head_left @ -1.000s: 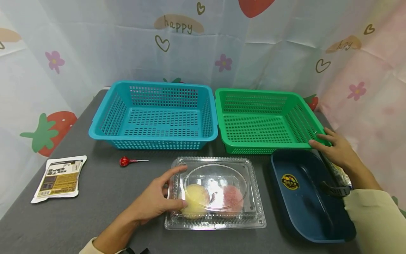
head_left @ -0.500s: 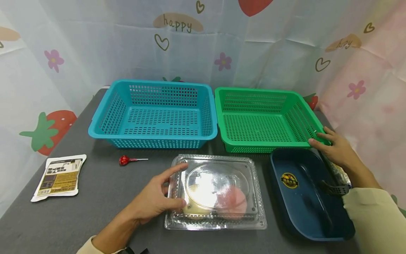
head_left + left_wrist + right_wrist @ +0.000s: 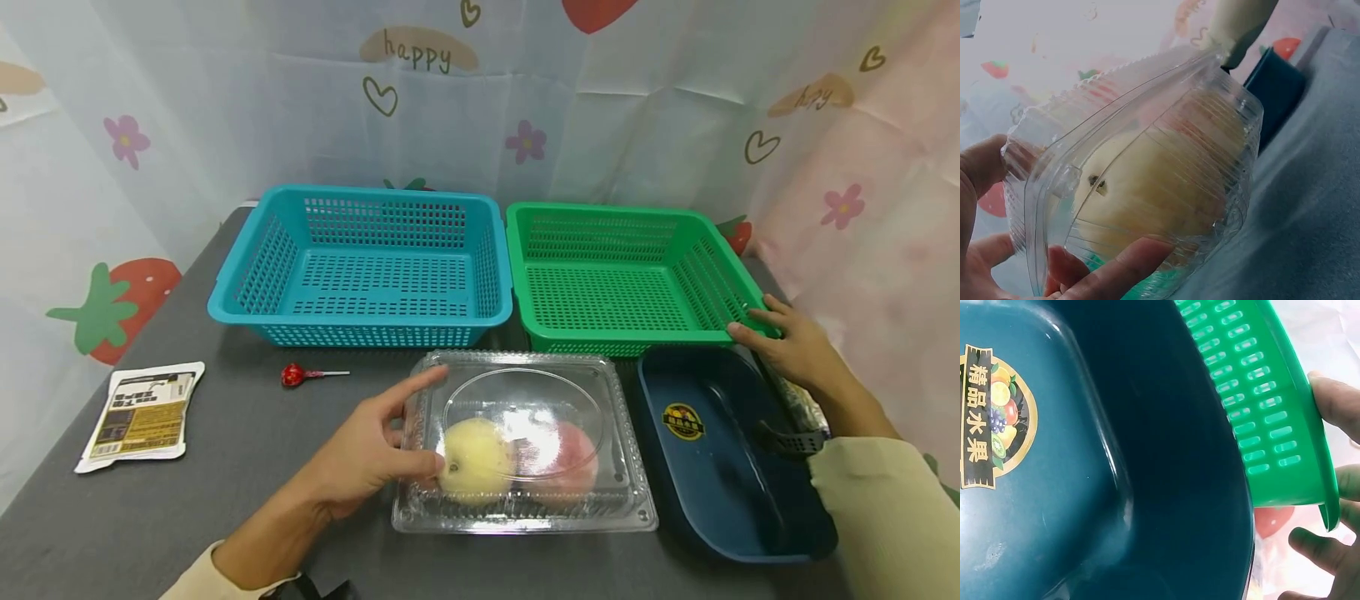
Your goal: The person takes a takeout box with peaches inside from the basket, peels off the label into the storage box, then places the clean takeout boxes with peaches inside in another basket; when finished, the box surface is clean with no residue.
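My left hand (image 3: 367,454) holds the left side of a clear plastic clamshell box (image 3: 622,433), thumb in front and fingers spread along the edge. Inside lie a round yellow fruit (image 3: 476,462) and a pinkish-red fruit (image 3: 573,458). In the left wrist view the thumb (image 3: 1141,253) presses the ribbed wall beside the yellow fruit. At the right, my right hand (image 3: 806,354) rests against the front right corner of the green basket (image 3: 637,337), fingers loosely spread. The right wrist view shows a fingertip (image 3: 1325,394) at the basket's rim.
A blue basket (image 3: 360,321) stands left of the green one. The dark blue basin (image 3: 735,475) sits close right of the box, below the right forearm. A red lollipop (image 3: 294,375) and a white-and-gold packet (image 3: 146,412) lie on the grey table (image 3: 225,492) at left.
The clamshell box has shifted slightly right and looks larger in the head view, with the left hand staying on it. The right hand keeps its place at the green basket's corner.
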Action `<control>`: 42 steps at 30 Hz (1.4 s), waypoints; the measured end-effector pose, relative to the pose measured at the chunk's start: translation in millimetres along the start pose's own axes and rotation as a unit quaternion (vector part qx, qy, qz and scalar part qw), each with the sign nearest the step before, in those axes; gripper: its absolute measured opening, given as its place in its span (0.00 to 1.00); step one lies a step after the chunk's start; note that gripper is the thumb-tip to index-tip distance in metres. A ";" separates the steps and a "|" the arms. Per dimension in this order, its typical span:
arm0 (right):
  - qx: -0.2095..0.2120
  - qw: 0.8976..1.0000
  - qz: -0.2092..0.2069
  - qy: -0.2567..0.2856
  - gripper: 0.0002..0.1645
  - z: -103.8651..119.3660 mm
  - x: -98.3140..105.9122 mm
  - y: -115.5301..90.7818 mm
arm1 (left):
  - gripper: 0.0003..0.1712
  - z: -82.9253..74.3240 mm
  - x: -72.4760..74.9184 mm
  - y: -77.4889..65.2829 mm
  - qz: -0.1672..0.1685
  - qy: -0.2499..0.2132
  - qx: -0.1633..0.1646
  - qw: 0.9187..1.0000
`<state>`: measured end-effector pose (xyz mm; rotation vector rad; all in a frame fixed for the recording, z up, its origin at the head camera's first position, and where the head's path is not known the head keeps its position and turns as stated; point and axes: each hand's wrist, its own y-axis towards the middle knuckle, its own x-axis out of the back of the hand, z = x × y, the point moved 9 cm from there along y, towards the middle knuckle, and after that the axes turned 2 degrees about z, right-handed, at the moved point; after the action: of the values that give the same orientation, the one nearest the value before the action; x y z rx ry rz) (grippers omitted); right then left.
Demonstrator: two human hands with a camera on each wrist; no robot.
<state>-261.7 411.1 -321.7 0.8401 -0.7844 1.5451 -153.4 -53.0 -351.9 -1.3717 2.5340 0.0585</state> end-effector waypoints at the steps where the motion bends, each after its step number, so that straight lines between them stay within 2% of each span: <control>1: -0.001 1.000 0.000 -0.001 0.40 0.5 0.1 0.1 | 0.53 -1.2 -0.4 0.2 -0.001 0.003 0.001 1.000; 14: -0.005 1.000 -0.003 -0.015 0.41 2.8 -0.1 0.0 | 0.55 -15.0 -11.8 4.7 0.019 -0.004 0.013 1.000; 20: -0.009 1.000 0.001 -0.020 0.41 1.7 -0.4 -0.4 | 0.56 -26.6 -19.3 8.7 0.028 -0.002 0.018 0.999; 25: -0.008 1.000 0.002 -0.018 0.41 1.0 0.6 -0.3 | 0.56 -42.1 -26.0 15.3 0.033 -0.001 0.014 0.999; 32: -0.010 1.000 -0.001 -0.017 0.41 1.1 1.0 0.1 | 0.54 -71.2 -31.2 28.2 0.030 0.045 -0.004 0.999; 39: -0.014 1.000 0.003 -0.020 0.41 -1.2 0.7 3.0 | 0.51 -93.2 -36.3 45.7 0.027 0.060 -0.005 0.998; 42: 0.000 1.000 -0.004 -0.027 0.39 0.6 2.0 3.4 | 0.50 -102.4 -39.1 55.5 0.022 0.075 -0.006 0.997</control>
<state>-265.2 411.2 -319.8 0.8869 -0.8188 1.5204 -200.1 -6.4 -248.3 -1.3743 2.6909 -0.0231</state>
